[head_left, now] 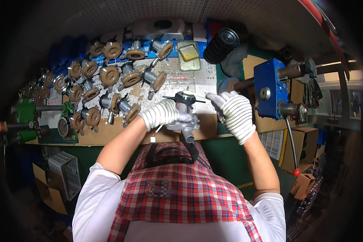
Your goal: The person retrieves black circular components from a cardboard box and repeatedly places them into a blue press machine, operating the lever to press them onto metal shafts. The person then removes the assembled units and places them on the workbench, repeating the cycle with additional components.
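Observation:
Near the front edge of the bench, my left hand (162,115), in a white striped glove, is closed around a small pump-like motor (186,124). The motor has a grey housing, a short pipe pointing toward me and a black top with arms sticking out. A short wire with a white connector (153,139) hangs below that hand. My right hand (232,113), gloved alike, is to the right of the motor with its fingers curled. A thin pale strip (197,95) runs from its fingertips toward the motor's black top; what it is cannot be made out.
Several similar motors with round brown ribbed ends (109,75) stand in rows on the left. A shallow tin (189,56) with something yellow lies beyond my hands. On the right is a blue lever press (267,90), on the left a green clamp-like fixture (26,117). A black ribbed cylinder (222,45) is behind.

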`<action>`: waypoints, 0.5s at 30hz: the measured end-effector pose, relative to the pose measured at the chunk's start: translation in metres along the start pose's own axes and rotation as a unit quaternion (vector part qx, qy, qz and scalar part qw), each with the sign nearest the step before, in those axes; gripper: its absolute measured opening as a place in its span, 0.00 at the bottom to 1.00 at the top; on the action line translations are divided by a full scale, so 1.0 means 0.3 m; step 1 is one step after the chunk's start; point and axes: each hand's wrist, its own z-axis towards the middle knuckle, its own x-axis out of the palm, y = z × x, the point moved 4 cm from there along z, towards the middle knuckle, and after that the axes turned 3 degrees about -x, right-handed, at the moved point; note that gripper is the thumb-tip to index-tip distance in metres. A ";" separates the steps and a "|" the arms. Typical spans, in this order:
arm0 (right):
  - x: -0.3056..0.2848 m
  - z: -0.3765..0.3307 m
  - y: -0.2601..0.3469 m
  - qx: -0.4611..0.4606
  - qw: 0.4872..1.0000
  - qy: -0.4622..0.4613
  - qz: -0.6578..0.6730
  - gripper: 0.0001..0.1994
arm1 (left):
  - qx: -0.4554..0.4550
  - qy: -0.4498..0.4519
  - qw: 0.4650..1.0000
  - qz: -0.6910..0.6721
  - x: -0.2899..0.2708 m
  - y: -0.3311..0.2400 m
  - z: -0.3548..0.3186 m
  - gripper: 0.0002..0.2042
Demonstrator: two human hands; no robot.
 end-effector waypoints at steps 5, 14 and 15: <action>0.030 0.037 -0.039 0.072 0.995 -0.048 0.039 0.12 | -0.003 -0.013 1.000 0.007 -0.020 0.067 0.025 0.19; 0.240 0.051 -0.117 0.282 0.751 0.205 0.560 0.16 | -0.085 -0.013 0.988 0.128 -0.062 0.087 0.040 0.24; 0.258 0.063 -0.128 0.298 0.740 0.204 0.568 0.16 | -0.089 -0.014 0.988 0.128 -0.071 0.095 0.037 0.24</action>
